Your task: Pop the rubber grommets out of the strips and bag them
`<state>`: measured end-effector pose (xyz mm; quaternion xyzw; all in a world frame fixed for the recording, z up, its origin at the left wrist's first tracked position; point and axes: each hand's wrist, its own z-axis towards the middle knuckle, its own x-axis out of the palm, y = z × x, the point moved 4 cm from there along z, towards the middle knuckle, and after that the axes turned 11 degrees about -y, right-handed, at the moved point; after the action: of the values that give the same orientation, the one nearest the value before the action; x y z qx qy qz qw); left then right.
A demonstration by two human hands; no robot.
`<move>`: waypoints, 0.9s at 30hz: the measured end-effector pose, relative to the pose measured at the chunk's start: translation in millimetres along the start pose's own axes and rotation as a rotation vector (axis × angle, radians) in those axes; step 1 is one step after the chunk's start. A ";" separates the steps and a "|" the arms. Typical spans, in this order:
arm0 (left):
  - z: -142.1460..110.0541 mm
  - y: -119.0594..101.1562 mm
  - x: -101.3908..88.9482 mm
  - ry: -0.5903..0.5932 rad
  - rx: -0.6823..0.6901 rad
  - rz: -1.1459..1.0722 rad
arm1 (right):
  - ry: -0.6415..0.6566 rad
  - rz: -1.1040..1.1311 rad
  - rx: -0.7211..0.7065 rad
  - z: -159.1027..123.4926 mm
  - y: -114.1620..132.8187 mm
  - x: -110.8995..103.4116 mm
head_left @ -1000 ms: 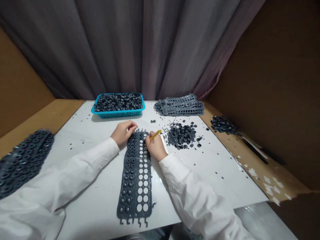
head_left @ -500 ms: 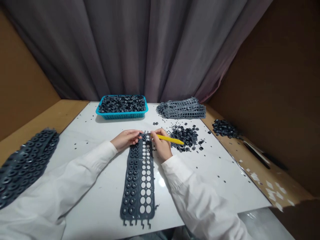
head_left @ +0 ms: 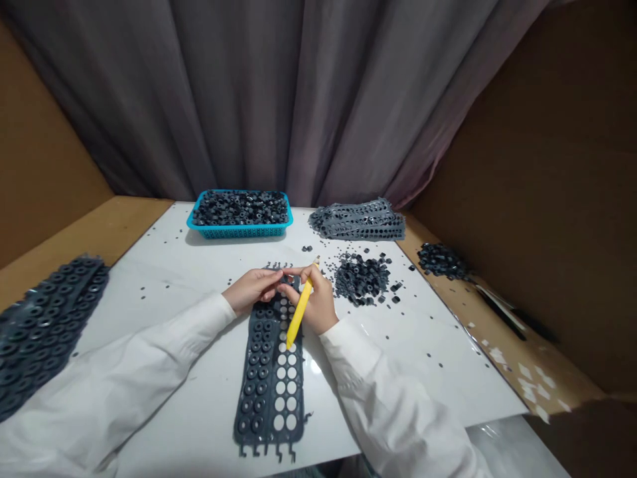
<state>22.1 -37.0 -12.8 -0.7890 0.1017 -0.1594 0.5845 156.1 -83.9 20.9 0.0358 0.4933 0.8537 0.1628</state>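
Note:
A dark grey perforated rubber strip (head_left: 271,392) lies lengthwise on the white table in front of me, with rings seated in some holes and other holes showing white. My left hand (head_left: 251,289) grips the strip's far end. My right hand (head_left: 314,300) is shut on a yellow pencil-like stick (head_left: 300,310), whose lower tip points down over the strip's holes. The fingertips of both hands almost meet above the strip, hiding its far end.
A turquoise plastic basket (head_left: 239,232) full of dark rings stands at the back. To its right lie stacked grey strips (head_left: 355,224) and a loose ring pile (head_left: 361,279). A stack of ring-filled strips (head_left: 44,335) lies left; small dark bits dot the white table (head_left: 199,352).
The yellow stick has swung from pointing right across the table to pointing down along the strip. The strip has shifted slightly, and my hands have come closer together.

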 end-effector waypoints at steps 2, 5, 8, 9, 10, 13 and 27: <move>-0.1 0.4 2.4 0.014 0.019 0.032 | -0.031 -0.006 0.042 3.4 -2.6 -4.5; 1.4 0.7 6.8 0.043 0.035 0.062 | -0.058 0.020 0.101 9.4 -9.6 -13.3; 4.2 -0.9 13.4 0.080 0.064 0.066 | -0.018 0.053 0.123 14.0 -17.2 -19.0; 5.1 -1.7 16.2 0.099 0.071 0.070 | -0.008 0.050 0.118 15.3 -18.9 -20.6; 6.0 -2.6 18.8 0.111 0.073 0.074 | -0.009 0.039 0.108 16.7 -19.8 -22.7; 8.1 -5.1 23.4 0.072 0.053 0.075 | -0.032 0.001 0.051 21.2 -17.3 -30.6; 15.2 -10.2 14.5 -0.014 0.342 0.391 | -0.146 -0.122 0.084 33.9 -23.0 -57.0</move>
<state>40.9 -25.5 -5.2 -0.6451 0.2199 -0.0529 0.7298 223.0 -63.0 24.3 0.0744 0.5166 0.8160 0.2483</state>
